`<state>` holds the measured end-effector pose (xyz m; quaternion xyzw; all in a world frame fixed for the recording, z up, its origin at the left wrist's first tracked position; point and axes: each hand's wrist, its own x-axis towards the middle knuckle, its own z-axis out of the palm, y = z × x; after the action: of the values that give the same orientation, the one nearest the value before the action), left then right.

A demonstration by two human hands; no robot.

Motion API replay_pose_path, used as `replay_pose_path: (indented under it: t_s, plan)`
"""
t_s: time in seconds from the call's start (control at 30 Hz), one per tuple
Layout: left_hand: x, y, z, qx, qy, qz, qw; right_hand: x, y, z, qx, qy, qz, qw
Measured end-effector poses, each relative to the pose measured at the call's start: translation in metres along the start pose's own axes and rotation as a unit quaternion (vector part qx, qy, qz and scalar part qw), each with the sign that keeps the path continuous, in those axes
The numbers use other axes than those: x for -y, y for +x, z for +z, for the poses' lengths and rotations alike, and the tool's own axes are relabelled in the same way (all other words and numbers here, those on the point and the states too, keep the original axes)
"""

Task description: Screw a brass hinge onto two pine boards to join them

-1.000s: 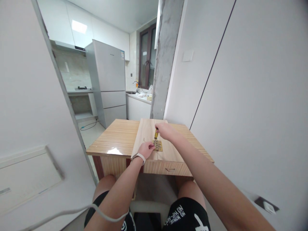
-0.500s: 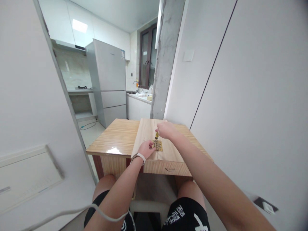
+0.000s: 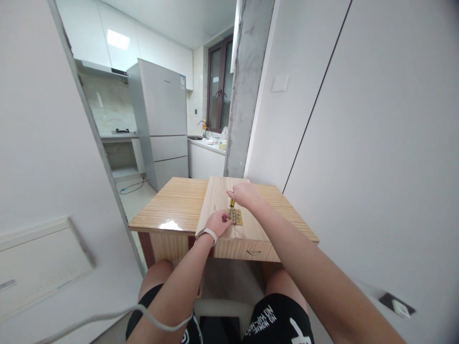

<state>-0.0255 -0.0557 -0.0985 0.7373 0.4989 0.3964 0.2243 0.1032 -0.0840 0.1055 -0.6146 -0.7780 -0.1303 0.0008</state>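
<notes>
Gripping the yellow screwdriver (image 3: 232,202), our right hand (image 3: 245,194) is closed around its handle, above the brass hinge (image 3: 236,217) on the pale boards (image 3: 218,193). Our left hand (image 3: 218,222) has curled fingers beside the hinge; we cannot tell what they pinch.

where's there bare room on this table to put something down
The widest bare patch is the striped tabletop left of the pale boards. A narrower strip shows between the right forearm and the right edge. It's crowded at the brass hinge, with both hands and the screwdriver.
</notes>
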Motion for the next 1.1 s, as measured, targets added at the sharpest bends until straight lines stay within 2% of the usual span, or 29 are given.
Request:
replay_pose_path:
  t_s: [0.27,0.5,0.8,1.1]
  plan:
    - [0.000,0.002,-0.001,0.007,0.018,0.028,0.999,0.000,0.002,0.011,-0.030,0.006,0.000,1.000]
    - [0.004,0.003,0.000,0.008,0.024,0.031,0.999,-0.012,-0.002,0.006,-0.025,0.013,-0.091,0.995]
    - [0.005,0.002,0.002,-0.004,0.017,0.010,1.000,-0.021,0.006,0.006,-0.001,0.016,-0.101,0.995]
    - [0.002,0.000,-0.001,-0.001,0.019,-0.003,1.000,-0.018,0.001,-0.001,0.004,-0.007,-0.093,0.996]
